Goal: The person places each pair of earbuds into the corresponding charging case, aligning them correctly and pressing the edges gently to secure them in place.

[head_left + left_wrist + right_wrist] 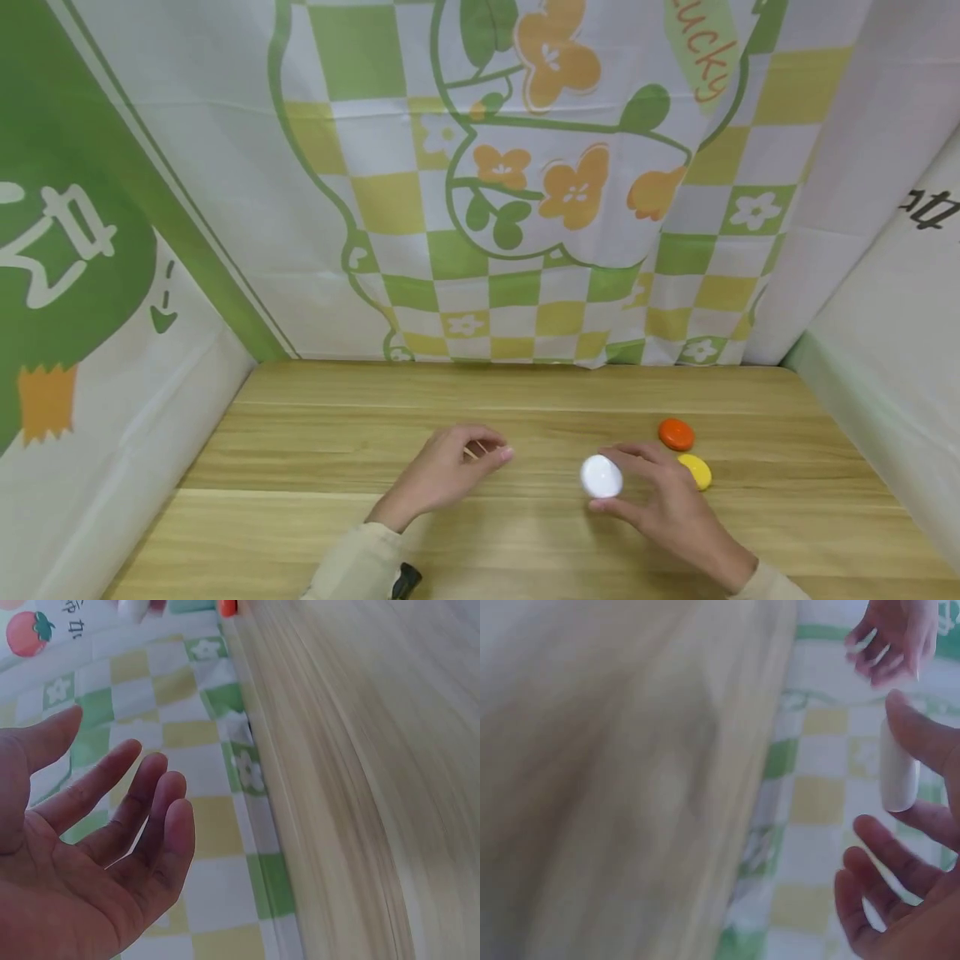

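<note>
My right hand (671, 508) pinches a glossy white disc (602, 477) between thumb and index finger, its round face toward the head camera. From the right wrist view the same white disc (898, 769) shows edge-on as a thick, rounded piece, with the other fingers loosely bent below it. My left hand (453, 467) hovers over the wooden table to the left, holding nothing. Its fingers (127, 799) are relaxed and spread in the left wrist view. Just beyond my right hand lie an orange disc (677, 434) and a yellow disc (696, 472), the yellow one partly hidden by the hand.
The wooden table (315, 433) ends at a back wall of checkered, flower-printed cloth (510, 292). Printed cloth also hangs along the left side (187, 400) and the right side (885, 367). A dark band (406, 581) sits at the left sleeve's cuff.
</note>
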`<control>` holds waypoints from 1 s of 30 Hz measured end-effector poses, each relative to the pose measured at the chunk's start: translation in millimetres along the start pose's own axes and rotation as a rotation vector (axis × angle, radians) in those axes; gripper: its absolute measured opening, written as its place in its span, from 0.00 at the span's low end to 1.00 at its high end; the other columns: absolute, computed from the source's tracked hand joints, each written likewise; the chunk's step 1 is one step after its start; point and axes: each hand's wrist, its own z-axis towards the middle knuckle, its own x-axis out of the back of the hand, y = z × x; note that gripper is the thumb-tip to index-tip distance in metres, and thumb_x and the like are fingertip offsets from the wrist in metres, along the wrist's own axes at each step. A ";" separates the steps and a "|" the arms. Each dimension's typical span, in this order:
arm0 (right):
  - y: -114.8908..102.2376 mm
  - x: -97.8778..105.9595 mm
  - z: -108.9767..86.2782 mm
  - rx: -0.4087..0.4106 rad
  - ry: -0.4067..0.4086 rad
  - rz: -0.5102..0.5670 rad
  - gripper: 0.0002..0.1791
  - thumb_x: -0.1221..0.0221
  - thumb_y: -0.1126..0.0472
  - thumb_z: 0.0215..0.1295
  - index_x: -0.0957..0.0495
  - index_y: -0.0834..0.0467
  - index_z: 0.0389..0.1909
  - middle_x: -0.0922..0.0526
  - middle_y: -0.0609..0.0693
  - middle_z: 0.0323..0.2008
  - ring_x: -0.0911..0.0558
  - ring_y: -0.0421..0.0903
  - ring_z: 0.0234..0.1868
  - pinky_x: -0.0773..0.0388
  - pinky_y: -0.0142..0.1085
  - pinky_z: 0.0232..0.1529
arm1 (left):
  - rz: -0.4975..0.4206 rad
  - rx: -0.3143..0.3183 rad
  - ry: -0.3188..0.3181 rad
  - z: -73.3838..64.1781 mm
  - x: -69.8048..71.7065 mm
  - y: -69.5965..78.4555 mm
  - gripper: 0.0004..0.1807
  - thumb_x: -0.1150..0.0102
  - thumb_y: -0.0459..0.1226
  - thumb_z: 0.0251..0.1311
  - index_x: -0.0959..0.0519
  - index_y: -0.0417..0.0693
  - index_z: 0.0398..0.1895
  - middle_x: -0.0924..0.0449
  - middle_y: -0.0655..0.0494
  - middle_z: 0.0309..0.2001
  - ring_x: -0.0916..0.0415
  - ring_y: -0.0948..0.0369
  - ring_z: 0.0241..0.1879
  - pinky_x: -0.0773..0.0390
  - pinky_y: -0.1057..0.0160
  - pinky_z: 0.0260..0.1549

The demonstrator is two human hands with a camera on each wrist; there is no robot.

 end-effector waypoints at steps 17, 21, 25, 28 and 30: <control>68.1 67.2 -71.5 -0.572 -0.354 -0.238 0.40 0.25 0.36 0.48 0.15 0.64 0.51 0.20 0.57 0.47 0.24 0.61 0.50 0.26 0.61 0.46 | 0.035 -0.006 0.057 -6.2 13.7 -13.6 0.17 0.39 0.45 0.71 0.15 0.41 0.49 0.17 0.53 0.46 0.21 0.58 0.44 0.19 0.59 0.44; 69.1 62.0 -70.3 -0.559 -0.352 -0.267 0.41 0.26 0.34 0.47 0.14 0.64 0.50 0.21 0.56 0.44 0.25 0.59 0.48 0.27 0.57 0.45 | 0.033 -0.005 0.052 -5.9 14.2 -14.1 0.18 0.39 0.45 0.71 0.16 0.39 0.49 0.17 0.53 0.46 0.21 0.58 0.44 0.19 0.60 0.44; 67.8 57.9 -69.7 -0.517 -0.350 -0.309 0.42 0.26 0.32 0.46 0.14 0.64 0.50 0.22 0.54 0.41 0.26 0.56 0.44 0.29 0.54 0.43 | 0.029 -0.010 0.055 -6.9 14.8 -15.5 0.18 0.39 0.47 0.71 0.16 0.41 0.50 0.17 0.53 0.48 0.21 0.57 0.45 0.19 0.59 0.44; 66.7 56.8 -69.2 -0.513 -0.364 -0.331 0.46 0.28 0.29 0.45 0.15 0.65 0.51 0.23 0.54 0.41 0.26 0.56 0.43 0.29 0.54 0.44 | 0.029 -0.003 0.063 -9.4 16.4 -17.8 0.18 0.39 0.47 0.71 0.16 0.42 0.50 0.18 0.52 0.49 0.21 0.57 0.46 0.19 0.56 0.45; 65.9 58.2 -68.9 -0.529 -0.381 -0.338 0.49 0.29 0.27 0.44 0.16 0.66 0.52 0.23 0.56 0.42 0.26 0.56 0.44 0.28 0.56 0.44 | 0.049 0.016 0.080 -11.5 18.3 -19.9 0.17 0.39 0.48 0.71 0.16 0.44 0.50 0.18 0.53 0.50 0.22 0.57 0.47 0.19 0.55 0.46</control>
